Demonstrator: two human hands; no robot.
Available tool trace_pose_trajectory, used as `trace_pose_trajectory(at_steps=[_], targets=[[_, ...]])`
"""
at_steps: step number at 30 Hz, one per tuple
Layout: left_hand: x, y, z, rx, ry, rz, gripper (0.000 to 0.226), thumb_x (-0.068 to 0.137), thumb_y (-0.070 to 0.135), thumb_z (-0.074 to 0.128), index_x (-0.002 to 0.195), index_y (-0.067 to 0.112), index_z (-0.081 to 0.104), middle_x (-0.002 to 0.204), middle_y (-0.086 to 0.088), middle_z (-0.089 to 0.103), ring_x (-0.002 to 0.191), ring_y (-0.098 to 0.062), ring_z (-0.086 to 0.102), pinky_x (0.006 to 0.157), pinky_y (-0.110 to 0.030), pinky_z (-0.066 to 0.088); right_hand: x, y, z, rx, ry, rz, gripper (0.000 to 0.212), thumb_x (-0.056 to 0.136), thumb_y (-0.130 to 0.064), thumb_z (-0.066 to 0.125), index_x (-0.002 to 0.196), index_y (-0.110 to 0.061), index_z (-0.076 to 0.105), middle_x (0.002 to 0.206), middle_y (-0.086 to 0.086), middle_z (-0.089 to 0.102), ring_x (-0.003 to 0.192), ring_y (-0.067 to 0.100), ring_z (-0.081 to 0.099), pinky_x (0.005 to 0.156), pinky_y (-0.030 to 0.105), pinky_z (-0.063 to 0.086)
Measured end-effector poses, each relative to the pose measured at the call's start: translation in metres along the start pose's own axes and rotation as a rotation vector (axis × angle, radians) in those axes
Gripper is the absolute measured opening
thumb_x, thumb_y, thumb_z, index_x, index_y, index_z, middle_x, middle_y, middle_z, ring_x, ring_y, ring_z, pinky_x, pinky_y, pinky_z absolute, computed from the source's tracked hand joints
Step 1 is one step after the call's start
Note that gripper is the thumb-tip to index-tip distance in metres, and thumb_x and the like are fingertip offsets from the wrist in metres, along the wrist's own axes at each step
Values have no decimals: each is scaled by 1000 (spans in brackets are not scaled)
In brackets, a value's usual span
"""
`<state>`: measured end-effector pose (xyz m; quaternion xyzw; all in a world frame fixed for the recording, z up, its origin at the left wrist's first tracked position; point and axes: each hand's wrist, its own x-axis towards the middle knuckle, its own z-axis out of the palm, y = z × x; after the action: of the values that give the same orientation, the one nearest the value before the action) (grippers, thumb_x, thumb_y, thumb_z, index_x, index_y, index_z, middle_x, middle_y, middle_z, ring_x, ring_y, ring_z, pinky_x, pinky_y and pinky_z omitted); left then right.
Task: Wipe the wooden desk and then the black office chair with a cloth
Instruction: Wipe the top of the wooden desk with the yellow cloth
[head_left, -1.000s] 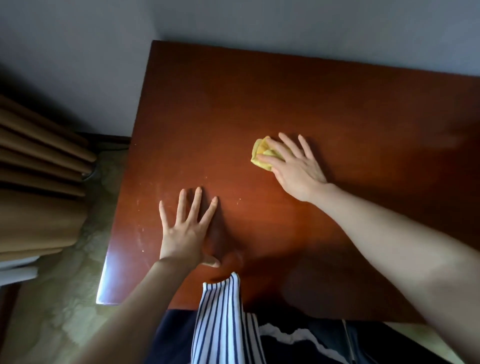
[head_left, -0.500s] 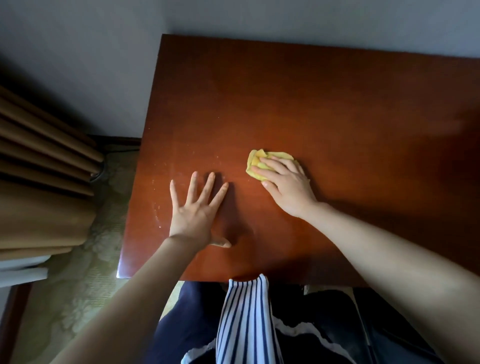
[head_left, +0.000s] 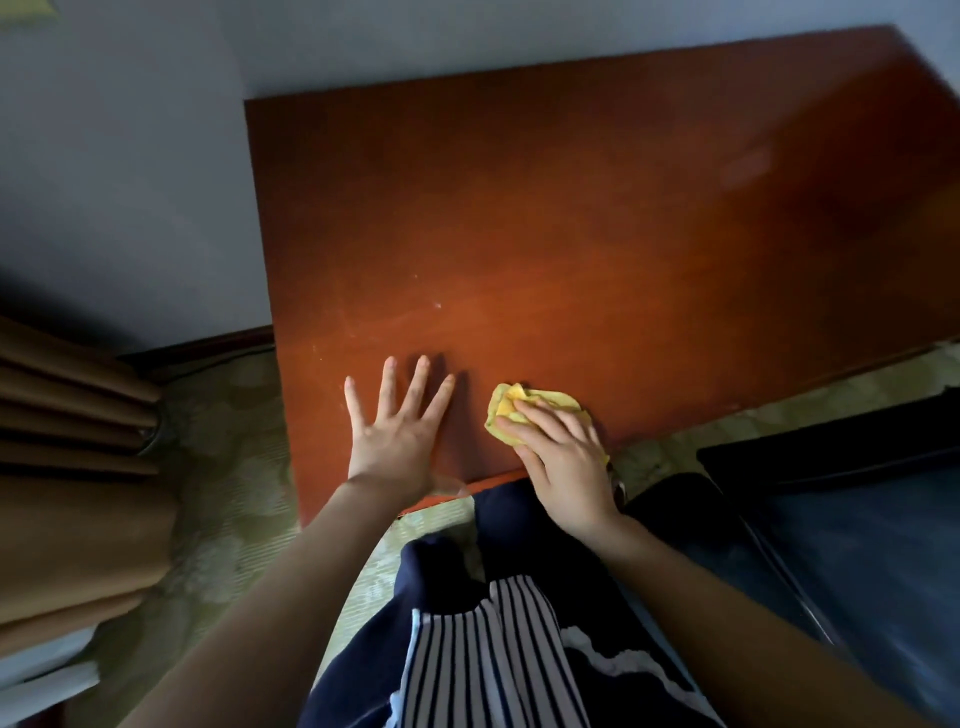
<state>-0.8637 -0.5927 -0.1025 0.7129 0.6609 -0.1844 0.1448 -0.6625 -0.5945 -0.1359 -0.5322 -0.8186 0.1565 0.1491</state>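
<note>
Yellow crumpled cloth (head_left: 524, 410) sits low-centre on the reddish-brown wooden surface (head_left: 571, 234), the right hand (head_left: 566, 467) curling its grip over it. The left hand (head_left: 395, 436) lies flat, fingers spread, holding nothing. Even, overlapping strokes would suit.

Tan pleated curtain (head_left: 67, 467) bunched up on the left side, grey wall (head_left: 130, 182) filling the upper left, dark baseboard (head_left: 218, 345) under it, and some greenish patterned carpet (head_left: 234, 441) running along the lower left. Navy-and-white striped fabric (head_left: 483, 660) hangs at bottom center.
</note>
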Motion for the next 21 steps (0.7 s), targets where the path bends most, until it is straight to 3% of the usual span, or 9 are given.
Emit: trace_pose_trajectory(at_steps=[4, 9, 13, 21], targets=[[9, 0, -7, 21, 1, 36, 126, 61, 84, 52, 146, 30, -23, 155, -1, -27, 140, -34, -28, 102, -69, -14, -6, 12, -5, -4, 41, -129, 38, 81, -4, 67, 113, -24, 70, 124, -4, 63, 112, 22, 59, 91, 41, 46], [33, -8, -25, 57, -10, 23, 125, 62, 85, 51, 146, 28, -21, 155, -2, -27, 140, -33, -27, 103, -69, -12, 28, 43, -14, -49, 38, -239, 32, 82, -9, 64, 110, -24, 72, 123, -3, 64, 109, 22, 60, 90, 37, 45], [63, -18, -42, 52, -24, -28, 125, 62, 86, 48, 147, 26, -21, 155, -3, -27, 140, -33, -27, 103, -68, -12, 84, 69, -21, -40, 35, -241, 33, 83, -8, 65, 112, -23, 70, 124, -1, 63, 111, 19, 52, 89, 37, 42], [121, -37, -67, -22, -70, -105, 125, 63, 86, 48, 146, 25, -24, 154, -3, -28, 139, -33, -29, 103, -67, -13, 238, 94, -22, -53, -31, -223, 38, 85, -6, 65, 119, -23, 67, 127, 0, 61, 109, 29, 57, 88, 42, 42]])
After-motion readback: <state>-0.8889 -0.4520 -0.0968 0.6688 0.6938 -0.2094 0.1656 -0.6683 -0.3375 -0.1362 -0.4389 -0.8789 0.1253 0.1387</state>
